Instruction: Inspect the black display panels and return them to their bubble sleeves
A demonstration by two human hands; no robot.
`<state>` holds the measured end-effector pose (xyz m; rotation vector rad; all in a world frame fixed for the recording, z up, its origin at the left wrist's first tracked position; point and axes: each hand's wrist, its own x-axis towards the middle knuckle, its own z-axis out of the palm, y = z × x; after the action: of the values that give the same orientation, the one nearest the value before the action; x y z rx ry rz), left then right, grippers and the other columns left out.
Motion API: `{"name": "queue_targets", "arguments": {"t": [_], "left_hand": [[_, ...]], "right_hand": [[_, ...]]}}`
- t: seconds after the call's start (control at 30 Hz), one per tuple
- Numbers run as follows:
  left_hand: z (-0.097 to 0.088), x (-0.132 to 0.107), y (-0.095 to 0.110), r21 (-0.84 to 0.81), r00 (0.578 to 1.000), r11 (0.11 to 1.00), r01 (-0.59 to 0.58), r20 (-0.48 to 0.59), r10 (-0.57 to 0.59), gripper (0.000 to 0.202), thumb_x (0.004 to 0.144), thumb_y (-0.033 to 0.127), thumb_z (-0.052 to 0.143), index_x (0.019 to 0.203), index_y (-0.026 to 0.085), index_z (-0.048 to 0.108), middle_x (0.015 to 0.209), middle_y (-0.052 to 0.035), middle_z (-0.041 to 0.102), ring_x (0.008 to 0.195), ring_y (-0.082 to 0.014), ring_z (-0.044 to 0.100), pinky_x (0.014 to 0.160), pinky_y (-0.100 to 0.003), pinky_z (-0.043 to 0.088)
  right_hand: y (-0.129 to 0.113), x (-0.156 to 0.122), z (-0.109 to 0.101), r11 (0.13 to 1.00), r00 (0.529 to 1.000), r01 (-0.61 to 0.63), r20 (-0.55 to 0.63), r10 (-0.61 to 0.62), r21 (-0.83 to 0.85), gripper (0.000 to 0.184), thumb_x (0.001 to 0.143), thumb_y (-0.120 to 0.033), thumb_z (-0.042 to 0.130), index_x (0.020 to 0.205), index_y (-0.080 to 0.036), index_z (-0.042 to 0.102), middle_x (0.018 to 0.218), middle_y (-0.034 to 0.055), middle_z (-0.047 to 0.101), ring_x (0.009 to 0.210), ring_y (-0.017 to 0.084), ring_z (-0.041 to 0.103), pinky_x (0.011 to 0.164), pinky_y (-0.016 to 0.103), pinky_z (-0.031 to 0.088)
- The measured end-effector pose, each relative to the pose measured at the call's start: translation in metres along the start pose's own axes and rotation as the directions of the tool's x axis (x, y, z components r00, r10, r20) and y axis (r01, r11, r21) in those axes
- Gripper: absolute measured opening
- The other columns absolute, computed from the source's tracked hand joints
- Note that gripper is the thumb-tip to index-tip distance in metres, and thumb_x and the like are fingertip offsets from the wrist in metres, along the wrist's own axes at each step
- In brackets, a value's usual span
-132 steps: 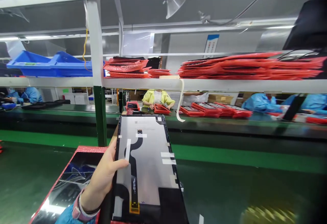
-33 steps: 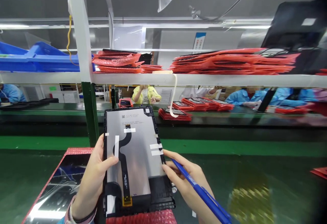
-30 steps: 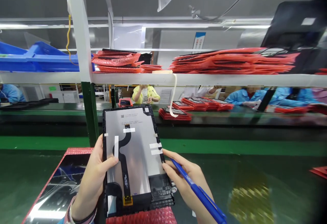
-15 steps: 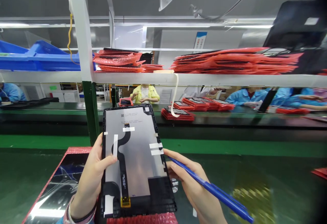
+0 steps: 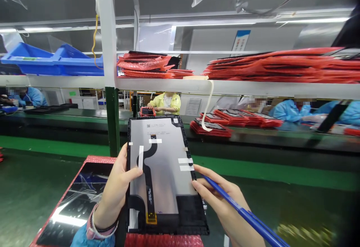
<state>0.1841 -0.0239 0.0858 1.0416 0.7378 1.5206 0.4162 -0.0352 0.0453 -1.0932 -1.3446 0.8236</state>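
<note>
A tablet display panel, its grey back toward me, is tilted up in front of me. A black flex cable runs down it, with white tape strips at the right edge. My left hand is closed on the panel's left side, thumb on the back near an upright white strip. My right hand holds a blue pen slanting down to the right, while its fingertips touch the panel's right edge. The pen's tip is hidden.
A glossy dark screen lies on red bubble wrap at left. More red bubble wrap shows under the panel. Past a green post, red-wrapped stacks stand on the far bench. Overhead, a shelf carries red packages and blue bins. Co-workers sit beyond.
The view has swung left, so the scene, panel and hands appear farther right. Both hands keep their hold on the panel and pen. My right thumb now rests on the panel's edge.
</note>
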Motion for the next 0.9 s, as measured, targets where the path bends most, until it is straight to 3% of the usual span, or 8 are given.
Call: {"name": "queue_targets", "arguments": {"t": [0.3, 0.53, 0.73, 0.9], "left_hand": [[-0.0005, -0.0008, 0.0003, 0.017, 1.000, 1.000, 0.007, -0.002, -0.007, 0.066, 0.069, 0.009, 0.068, 0.131, 0.021, 0.051, 0.137, -0.0054, 0.063, 0.133, -0.0261, 0.051, 0.115, -0.036, 0.035], [0.0023, -0.0004, -0.0001, 0.005, 0.999, 1.000, 0.011, -0.047, -0.010, 0.064, 0.066, 0.012, 0.071, 0.128, 0.022, 0.056, 0.131, -0.0050, 0.067, 0.129, -0.0270, 0.055, 0.110, -0.036, 0.041], [0.0005, 0.0002, -0.0024, 0.042, 0.999, 0.999, -0.017, -0.051, 0.019, 0.058, 0.071, 0.017, 0.072, 0.127, 0.023, 0.057, 0.127, -0.0046, 0.069, 0.124, -0.0277, 0.058, 0.104, -0.036, 0.044], [0.0022, -0.0003, -0.0022, 0.095, 0.996, 0.993, -0.067, -0.052, 0.072, 0.052, 0.073, 0.022, 0.074, 0.123, 0.023, 0.064, 0.129, -0.0031, 0.069, 0.126, -0.0261, 0.057, 0.105, -0.033, 0.043]], "right_hand": [[-0.0022, -0.0014, 0.0009, 1.000, 1.000, -0.016, -0.001, 0.016, 0.006, 0.043, 0.078, -0.045, 0.073, 0.112, -0.019, 0.073, 0.070, 0.0035, 0.070, 0.060, 0.018, 0.057, 0.052, 0.029, 0.044], [-0.0019, -0.0013, -0.0007, 0.999, 1.000, 0.022, -0.016, -0.022, -0.032, 0.039, 0.080, -0.044, 0.071, 0.110, -0.021, 0.075, 0.067, 0.0020, 0.067, 0.058, 0.017, 0.054, 0.049, 0.027, 0.041], [-0.0024, -0.0006, -0.0021, 1.000, 1.000, -0.019, 0.004, 0.019, -0.025, 0.042, 0.079, -0.048, 0.071, 0.113, -0.021, 0.074, 0.065, 0.0009, 0.067, 0.057, 0.016, 0.054, 0.046, 0.025, 0.043], [-0.0027, 0.0017, -0.0046, 0.999, 1.000, -0.014, 0.025, 0.015, -0.039, 0.041, 0.081, -0.047, 0.071, 0.114, -0.022, 0.073, 0.078, 0.0032, 0.075, 0.064, 0.017, 0.064, 0.057, 0.025, 0.055]]}}
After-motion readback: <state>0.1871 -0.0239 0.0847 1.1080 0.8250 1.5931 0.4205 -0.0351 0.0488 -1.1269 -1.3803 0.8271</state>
